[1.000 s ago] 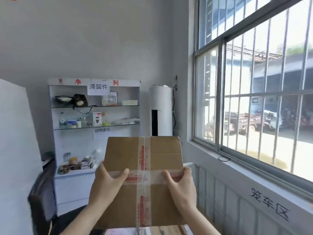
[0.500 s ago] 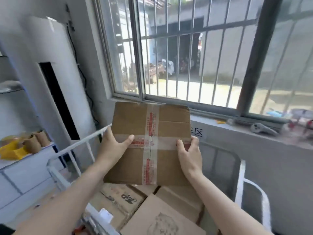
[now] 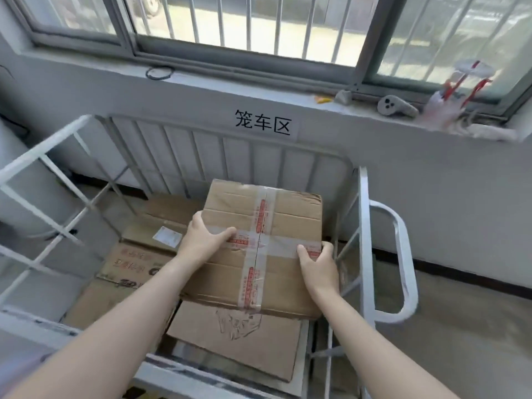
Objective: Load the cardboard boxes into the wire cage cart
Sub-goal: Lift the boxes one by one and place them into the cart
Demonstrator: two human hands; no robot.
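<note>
Holding the taped box (image 3: pixel 260 249) clamped between your left hand (image 3: pixel 201 243) and right hand (image 3: pixel 318 264) above the boxes inside the wire cage cart (image 3: pixel 363 226), you are risking pinching your right fingers against the rail just beside them.

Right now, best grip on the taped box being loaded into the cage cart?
Probably the two side edges at the cross-tape band, from either side, as the left hand and right hand do: the taped box is broad, flat and handleless.
</note>
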